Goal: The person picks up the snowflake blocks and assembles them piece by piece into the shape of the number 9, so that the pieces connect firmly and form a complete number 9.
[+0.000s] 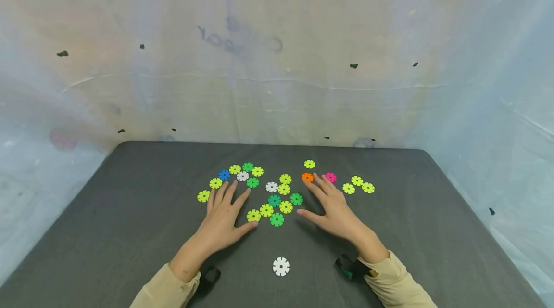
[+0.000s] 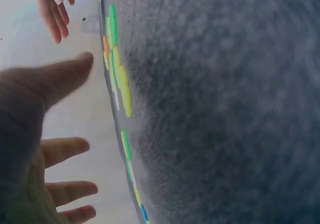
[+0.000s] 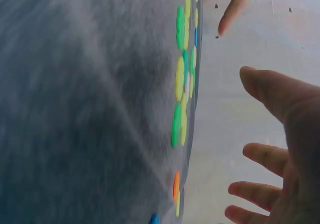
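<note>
Flat notched plastic discs lie loose on the dark table (image 1: pixel 143 231). My left hand (image 1: pixel 222 219) is spread with nothing in it, nearest a yellow disc (image 1: pixel 253 215) by the thumb and another yellow disc (image 1: pixel 215 183) beyond its fingertips. My right hand (image 1: pixel 335 209), also spread and holding nothing, has its fingertips by an orange disc (image 1: pixel 307 177) and a pink disc (image 1: pixel 331 177). Both wrist views show the fingers raised off the tabletop. Between the hands are a green disc (image 1: pixel 277 219) and several others. One white disc (image 1: pixel 281 266) lies apart, nearer me.
Three yellow discs (image 1: pixel 357 181) sit together at the right. A blue disc (image 1: pixel 224 174) and several others form a group at the back left. Translucent plastic sheeting (image 1: pixel 277 82) hangs behind the table and along both sides. Dark wrist devices (image 1: pixel 352 267) show below the cuffs.
</note>
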Action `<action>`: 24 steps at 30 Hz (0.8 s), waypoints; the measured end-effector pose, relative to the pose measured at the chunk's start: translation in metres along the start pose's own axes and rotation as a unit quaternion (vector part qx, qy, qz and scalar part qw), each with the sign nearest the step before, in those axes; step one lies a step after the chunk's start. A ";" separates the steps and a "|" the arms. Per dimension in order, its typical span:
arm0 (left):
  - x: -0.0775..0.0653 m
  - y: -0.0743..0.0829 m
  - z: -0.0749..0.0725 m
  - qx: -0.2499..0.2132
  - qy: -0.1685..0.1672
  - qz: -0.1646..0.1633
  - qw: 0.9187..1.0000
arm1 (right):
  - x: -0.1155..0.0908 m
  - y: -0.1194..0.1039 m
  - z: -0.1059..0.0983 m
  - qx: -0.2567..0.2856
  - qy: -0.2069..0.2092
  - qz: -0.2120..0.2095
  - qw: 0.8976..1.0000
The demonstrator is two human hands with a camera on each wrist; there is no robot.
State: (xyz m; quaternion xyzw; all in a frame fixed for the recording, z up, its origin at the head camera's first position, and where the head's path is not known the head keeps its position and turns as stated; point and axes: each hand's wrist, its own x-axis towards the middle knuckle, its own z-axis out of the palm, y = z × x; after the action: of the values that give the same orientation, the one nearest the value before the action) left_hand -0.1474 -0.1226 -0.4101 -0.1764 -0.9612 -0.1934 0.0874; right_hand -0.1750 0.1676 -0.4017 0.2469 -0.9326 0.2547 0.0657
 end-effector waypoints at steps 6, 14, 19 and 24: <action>0.002 -0.001 0.002 -0.013 -0.022 -0.003 1.000 | 0.006 -0.011 0.006 0.029 -0.023 -0.025 0.999; 0.007 0.000 0.002 -0.044 -0.022 -0.011 0.999 | 0.013 -0.024 0.012 0.048 -0.061 -0.041 0.996; 0.007 0.002 0.002 -0.063 -0.030 -0.023 0.997 | 0.018 -0.029 0.017 0.045 -0.071 -0.053 0.995; 0.007 0.005 0.003 -0.065 -0.034 -0.026 0.997 | 0.021 -0.030 0.023 0.045 -0.082 -0.059 0.994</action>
State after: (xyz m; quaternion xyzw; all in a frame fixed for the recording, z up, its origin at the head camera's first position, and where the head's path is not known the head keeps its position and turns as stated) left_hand -0.1526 -0.1151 -0.4098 -0.1629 -0.9532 -0.2520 0.0377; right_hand -0.1777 0.1244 -0.4027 0.3242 -0.9064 0.2709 -0.0069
